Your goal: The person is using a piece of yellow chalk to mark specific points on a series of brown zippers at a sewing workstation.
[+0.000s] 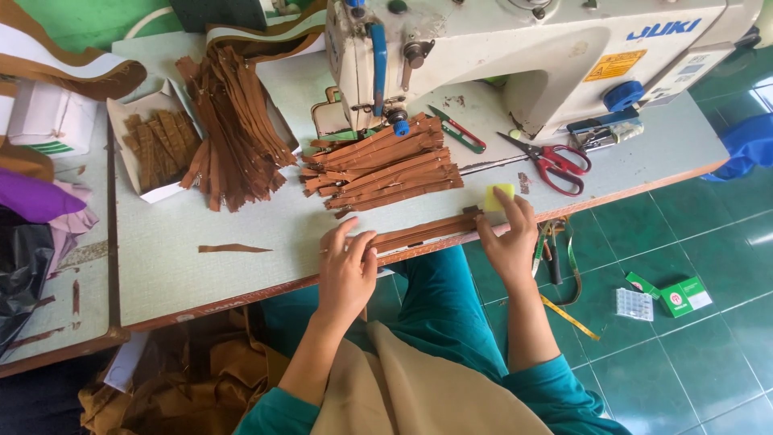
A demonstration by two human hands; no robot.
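**Two hands on the brown strips at the near edge**

Your left hand (pixel 348 270) lies flat on the pale grey work surface (pixel 201 242) at its near edge, fingers spread and loose, pressing down one end of a small bundle of long brown fabric strips (pixel 423 231). Your right hand (pixel 509 242) rests on the other end of that bundle; its fingers pinch a small yellow block (pixel 498 196) against the strips, so this grip is closed on the block.

Just beyond the bundle, toward the far edge, a larger stack of the same brown strips (pixel 386 165) lies fanned beside the needle of the white sewing machine (pixel 515 48); too many to count. A third, darker heap of brown strips (pixel 233 129) lies toward the left far corner, and next to it one open white cardboard tray (pixel 129 121) holds short brown pieces. One loose brown sliver (pixel 233 248) lies alone left of your left hand.

Near the right edge lie one pair of red-handled scissors (pixel 555 161) and one red and green thread snip (pixel 459 130). The machine carries one orange rectangular warning label (pixel 616 64) on its arm.

On the green tiled floor (pixel 708 370) at right you have one green and white carton (pixel 684 296), one smaller green packet (pixel 642 283) and one clear plastic compartment box (pixel 634 304). One white box with green stripes (pixel 50 121) sits at the far left.
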